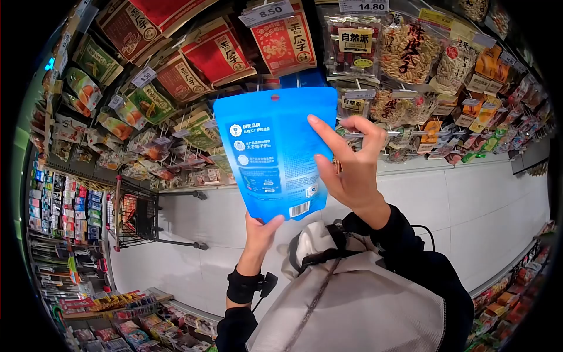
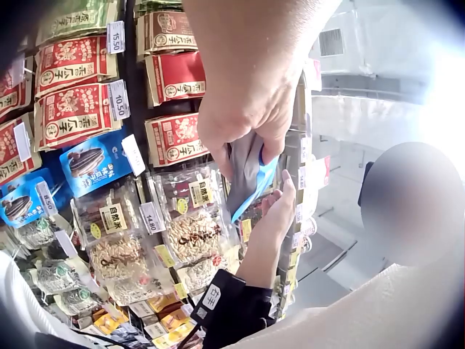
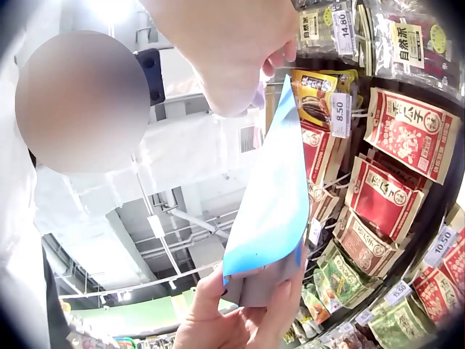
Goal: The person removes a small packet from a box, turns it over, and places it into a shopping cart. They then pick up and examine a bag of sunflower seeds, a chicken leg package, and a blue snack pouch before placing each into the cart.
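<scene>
A blue snack bag [image 1: 267,146] with white printing, a barcode at its base and a hang hole at its top is held up, its printed panel facing the head camera. My left hand [image 1: 262,237] grips the bottom edge, thumb in front; the left wrist view shows those fingers pinching the grey, folded base of the bag [image 2: 251,171]. My right hand [image 1: 356,170] is at the bag's right side. Its index finger and thumb are extended over the printed panel, the index fingertip near the upper right; the other fingers bend loosely beyond the edge.
Ahead is a rack of hanging snack packets, with red seed bags [image 1: 218,50] and clear nut bags [image 1: 409,53] among them. A shopping cart [image 1: 138,212] stands on the pale floor [image 1: 404,205] at left. More shelves of packets [image 1: 126,328] line the lower left.
</scene>
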Tool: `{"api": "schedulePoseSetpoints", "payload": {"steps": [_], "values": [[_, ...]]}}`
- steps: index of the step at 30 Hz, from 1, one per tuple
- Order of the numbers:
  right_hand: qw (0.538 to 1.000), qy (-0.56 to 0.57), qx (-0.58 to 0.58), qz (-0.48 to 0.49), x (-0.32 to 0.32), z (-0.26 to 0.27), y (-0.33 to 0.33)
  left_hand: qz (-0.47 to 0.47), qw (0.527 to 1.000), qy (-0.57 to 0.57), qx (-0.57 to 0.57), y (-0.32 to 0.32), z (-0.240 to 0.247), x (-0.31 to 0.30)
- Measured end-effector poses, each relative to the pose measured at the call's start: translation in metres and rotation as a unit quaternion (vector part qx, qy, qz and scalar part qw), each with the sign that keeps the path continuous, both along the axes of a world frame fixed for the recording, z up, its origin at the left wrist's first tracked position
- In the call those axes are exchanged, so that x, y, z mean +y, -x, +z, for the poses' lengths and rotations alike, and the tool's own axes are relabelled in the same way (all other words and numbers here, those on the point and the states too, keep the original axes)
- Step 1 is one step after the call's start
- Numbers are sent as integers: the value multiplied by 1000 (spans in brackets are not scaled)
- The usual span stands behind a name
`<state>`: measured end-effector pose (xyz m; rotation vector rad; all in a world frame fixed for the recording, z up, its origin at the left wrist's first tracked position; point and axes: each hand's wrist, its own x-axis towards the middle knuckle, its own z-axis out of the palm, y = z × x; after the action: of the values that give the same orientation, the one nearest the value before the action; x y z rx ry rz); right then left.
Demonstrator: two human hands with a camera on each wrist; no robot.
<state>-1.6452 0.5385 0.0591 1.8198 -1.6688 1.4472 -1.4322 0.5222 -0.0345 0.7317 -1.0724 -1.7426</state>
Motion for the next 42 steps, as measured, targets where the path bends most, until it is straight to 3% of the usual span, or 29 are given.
{"api": "schedulePoseSetpoints", "payload": {"steps": [42], "values": [[1000, 20, -7, 7, 4, -6, -4, -7, 998, 3, 57, -9, -3, 9]]}}
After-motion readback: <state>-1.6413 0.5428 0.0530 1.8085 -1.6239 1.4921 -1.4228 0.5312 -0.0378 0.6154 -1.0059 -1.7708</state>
